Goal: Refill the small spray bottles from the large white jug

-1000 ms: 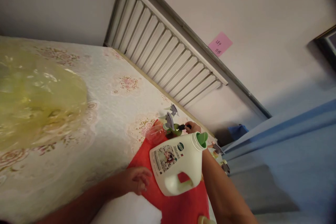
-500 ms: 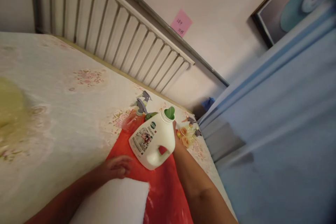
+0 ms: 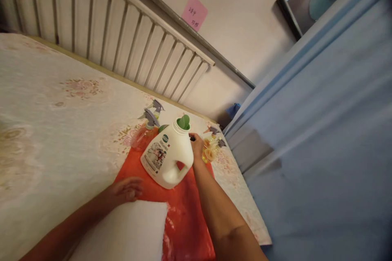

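Observation:
A white detergent jug with a green spout in its neck and no cap stands tilted in my view on a red sheet. My left hand hovers over the red sheet's left edge, fingers loosely bent and apart, holding nothing. Just below it lies a white sheet of soft-looking material. My right hand reaches past the jug's right side, closed on something dark. Most of its fingers and that thing are hidden behind the jug. A spray bottle with pink liquid stands left of the jug.
Two spray bottles with yellow liquid stand right of my right hand. Another grey-topped sprayer is behind the pink one. A flowered tablecloth covers the table. Beyond are a white radiator and, at right, a blue curtain.
The whole view has shifted, so things sit further left and slightly higher. My right hand, hidden behind the jug before, now shows beside it. My left hand keeps its loose pose.

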Demonstrator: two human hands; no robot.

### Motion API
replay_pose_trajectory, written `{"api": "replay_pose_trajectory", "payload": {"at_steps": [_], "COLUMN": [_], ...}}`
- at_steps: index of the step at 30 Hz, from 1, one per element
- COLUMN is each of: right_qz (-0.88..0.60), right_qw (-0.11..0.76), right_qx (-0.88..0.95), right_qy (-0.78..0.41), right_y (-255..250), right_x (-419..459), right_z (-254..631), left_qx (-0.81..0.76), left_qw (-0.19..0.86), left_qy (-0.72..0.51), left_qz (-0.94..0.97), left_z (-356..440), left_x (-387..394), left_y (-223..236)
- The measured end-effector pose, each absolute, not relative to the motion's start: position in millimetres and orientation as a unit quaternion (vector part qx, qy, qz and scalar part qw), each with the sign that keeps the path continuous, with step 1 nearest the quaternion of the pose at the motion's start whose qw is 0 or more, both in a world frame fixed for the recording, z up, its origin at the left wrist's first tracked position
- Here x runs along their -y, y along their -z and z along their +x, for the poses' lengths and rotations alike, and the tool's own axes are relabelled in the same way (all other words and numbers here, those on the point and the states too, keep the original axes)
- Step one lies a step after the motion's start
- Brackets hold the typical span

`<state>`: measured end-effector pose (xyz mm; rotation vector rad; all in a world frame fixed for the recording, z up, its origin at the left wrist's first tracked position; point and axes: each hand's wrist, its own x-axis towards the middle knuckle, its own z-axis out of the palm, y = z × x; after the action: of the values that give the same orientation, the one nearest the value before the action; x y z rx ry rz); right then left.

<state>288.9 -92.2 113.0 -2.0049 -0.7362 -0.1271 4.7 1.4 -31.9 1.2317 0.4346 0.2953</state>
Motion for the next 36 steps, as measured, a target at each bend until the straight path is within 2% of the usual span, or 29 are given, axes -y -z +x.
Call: {"api": "replay_pose_trajectory", "payload": {"at_steps": [8,20,27,36], "right_qz": [-0.797,-0.681,-0.660,-0.645], "right_qw": [0.565,0.729,0.749,0.754], "right_qx": [0.209,0.053,0.026,0.024], "right_qy": [0.043,-0.046,-0.055,-0.122], "right_y": [-103.0,-63.0,-52.3,-39.3], "right_x": [167.0,238.5,279.6,317.9], "right_z": [256.2,231.4,201.9,187.1], "left_qx": [-0.252,-0.282,-0.324,-0.349], "left_qw": [0.712,0.633,0.556,0.361], "left_qy": [-0.180,-0.229,-0.232,-0.216], "left_qz": [0.630,0.684,0.729,0.838], "left_z": [-12.0,-6.9,-1.0,0.2], "left_x": [1.6,10.8,17.2,37.4], "left_y": [7.3,26.1,20.4,5.1]}}
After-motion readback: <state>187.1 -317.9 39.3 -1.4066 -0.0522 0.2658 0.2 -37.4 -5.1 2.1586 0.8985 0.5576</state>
